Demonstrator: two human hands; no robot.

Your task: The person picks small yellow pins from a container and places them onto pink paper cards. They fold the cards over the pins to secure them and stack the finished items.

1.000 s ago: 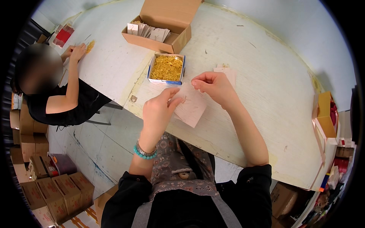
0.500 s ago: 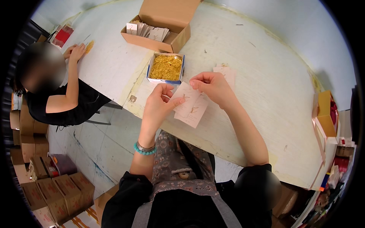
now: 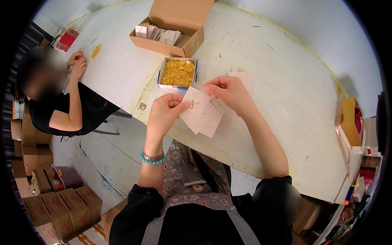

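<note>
My left hand point(image 3: 165, 112) pinches a small white card point(image 3: 199, 99) by its left edge, thumb on top. A gold twisted piece point(image 3: 193, 105) lies on the card's face. My right hand point(image 3: 228, 92) is closed, thumb and fingertips together at the card's upper right corner; what sits between them is too small to make out. Another white card point(image 3: 210, 127) shows beneath, overlapped by the upper ones. Just beyond my hands stands a small blue-edged box point(image 3: 159, 85) filled with thin gold pieces point(image 3: 178, 72).
A brown cardboard box point(image 3: 163, 48) with rows of white cards stands at the far side of the table. More pale cards point(image 3: 245, 79) lie beyond my right hand. At the left a co-worker's hands point(image 3: 78, 65) work near a small gold pile point(image 3: 96, 51). Cartons point(image 3: 69, 208) stand lower left.
My left hand has shifted slightly left, and a card with its gold piece now lies uppermost at its fingers. My right hand has barely moved. The co-worker's hands have drawn back from the gold pile.
</note>
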